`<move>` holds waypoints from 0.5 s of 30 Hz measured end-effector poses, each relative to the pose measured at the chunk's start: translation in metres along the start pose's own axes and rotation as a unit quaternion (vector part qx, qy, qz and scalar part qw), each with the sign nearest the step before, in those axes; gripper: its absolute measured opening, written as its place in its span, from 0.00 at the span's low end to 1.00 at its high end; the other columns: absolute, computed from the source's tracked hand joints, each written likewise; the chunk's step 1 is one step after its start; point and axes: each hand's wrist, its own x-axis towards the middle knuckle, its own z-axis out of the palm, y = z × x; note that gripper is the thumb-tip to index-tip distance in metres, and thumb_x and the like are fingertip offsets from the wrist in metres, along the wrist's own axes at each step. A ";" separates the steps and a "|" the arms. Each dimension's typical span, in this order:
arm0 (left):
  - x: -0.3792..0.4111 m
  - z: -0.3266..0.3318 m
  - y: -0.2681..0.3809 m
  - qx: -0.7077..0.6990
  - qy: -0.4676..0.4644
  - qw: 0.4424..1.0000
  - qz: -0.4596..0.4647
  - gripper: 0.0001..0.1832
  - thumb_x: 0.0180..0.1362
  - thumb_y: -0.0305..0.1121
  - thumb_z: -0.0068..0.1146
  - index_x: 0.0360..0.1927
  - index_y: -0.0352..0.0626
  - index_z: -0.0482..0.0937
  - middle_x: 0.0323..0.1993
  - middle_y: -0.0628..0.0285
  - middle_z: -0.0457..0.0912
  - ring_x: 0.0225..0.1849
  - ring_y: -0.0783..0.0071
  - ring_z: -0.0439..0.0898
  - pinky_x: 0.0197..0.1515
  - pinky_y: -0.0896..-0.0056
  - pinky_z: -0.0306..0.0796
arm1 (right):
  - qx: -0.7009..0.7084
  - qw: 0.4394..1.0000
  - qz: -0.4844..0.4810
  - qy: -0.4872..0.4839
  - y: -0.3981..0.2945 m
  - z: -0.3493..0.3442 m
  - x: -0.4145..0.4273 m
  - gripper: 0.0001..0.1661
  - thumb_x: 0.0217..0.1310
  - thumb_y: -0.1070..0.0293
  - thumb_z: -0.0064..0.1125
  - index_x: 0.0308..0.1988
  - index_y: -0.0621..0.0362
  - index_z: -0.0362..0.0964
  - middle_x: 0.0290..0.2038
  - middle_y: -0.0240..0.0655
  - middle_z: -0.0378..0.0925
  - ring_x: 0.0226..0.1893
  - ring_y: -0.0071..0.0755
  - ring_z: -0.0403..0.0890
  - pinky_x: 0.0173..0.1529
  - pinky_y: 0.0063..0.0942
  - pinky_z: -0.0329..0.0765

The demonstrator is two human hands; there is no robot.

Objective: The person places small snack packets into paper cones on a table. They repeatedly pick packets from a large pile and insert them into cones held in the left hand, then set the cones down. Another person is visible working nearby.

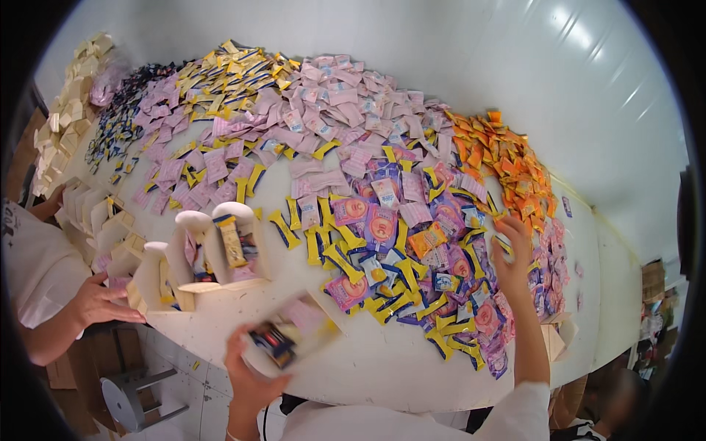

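Observation:
My left hand (pixel 251 369) grips the end of a small cream cardboard box (pixel 317 331), tilted and blurred, near the table's front edge. Inside it lie a dark packet (pixel 273 343), a pink sachet (pixel 302 315) and something yellow. With fingers apart, my right hand (pixel 512 256) hovers over the right of the snack heap, between orange packets (pixel 521 176) and purple round-print packets (pixel 380 227). Close to its fingertips are narrow yellow-and-navy sachets (pixel 343 263); I see none clearly held. Pale pink sachets (pixel 342 96) pile up behind.
A co-worker's hand (pixel 105 300) touches filled cream boxes (pixel 223 248) on the left. Farther back are stacked boxes (pixel 66 127), small dark-blue packets (pixel 118 124) and yellow bars (pixel 231 77). Another box (pixel 557 336) stands at right. A grey stool (pixel 124 405) is below the table (pixel 380 369).

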 end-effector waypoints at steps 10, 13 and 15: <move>0.031 0.054 0.021 0.035 -0.224 0.974 -0.026 0.35 0.28 0.35 0.71 0.44 0.47 0.68 0.55 0.51 0.64 0.55 0.54 0.66 0.59 0.47 0.57 | -0.025 0.990 0.026 -0.137 0.015 0.252 0.213 0.22 0.51 0.65 0.55 0.46 0.61 0.63 0.40 0.54 0.71 0.41 0.57 0.74 0.44 0.45 0.72; 0.029 0.051 0.018 0.028 -0.239 0.970 -0.032 0.34 0.28 0.35 0.70 0.45 0.46 0.69 0.54 0.51 0.64 0.56 0.55 0.66 0.60 0.47 0.57 | -0.102 0.975 0.025 -0.196 0.006 0.267 0.235 0.26 0.47 0.69 0.55 0.48 0.61 0.59 0.38 0.55 0.73 0.41 0.58 0.75 0.43 0.49 0.72; 0.032 0.049 0.016 0.012 -0.243 0.969 -0.035 0.33 0.28 0.34 0.69 0.45 0.46 0.71 0.54 0.52 0.64 0.57 0.55 0.65 0.60 0.48 0.57 | -0.111 0.969 -0.022 -0.221 0.014 0.258 0.242 0.25 0.47 0.70 0.54 0.47 0.61 0.60 0.38 0.55 0.73 0.41 0.58 0.75 0.43 0.49 0.72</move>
